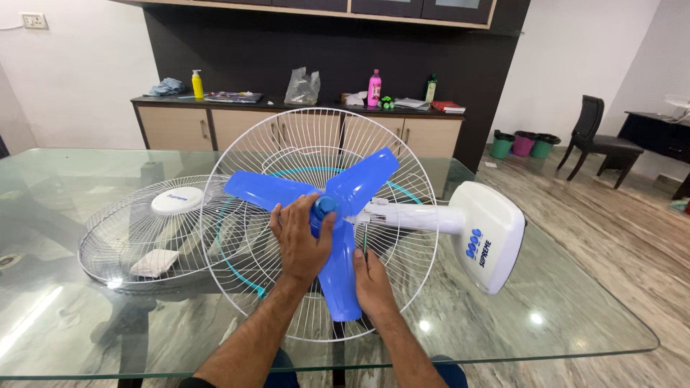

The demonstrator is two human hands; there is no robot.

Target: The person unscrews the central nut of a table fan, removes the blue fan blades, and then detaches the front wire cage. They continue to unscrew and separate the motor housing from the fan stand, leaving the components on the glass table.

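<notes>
A white table fan lies on its side on a glass table (575, 316), its base (489, 237) pointing right. A blue three-bladed propeller (352, 183) sits inside the white rear wire guard (287, 144). My left hand (302, 241) grips the blue hub at the blades' centre. My right hand (370, 276) is lower, behind the bottom blade, holding a thin dark tool that looks like a screwdriver near the motor neck (410, 215). The front wire guard (144, 230) with its white centre cap lies flat to the left, a folded white cloth (154, 262) resting on it.
A wooden sideboard (237, 126) stands behind the table with bottles, a plastic bag and papers on top. Small coloured bins (523, 144) sit on the floor at right, next to a dark chair (596, 140) and a dark desk.
</notes>
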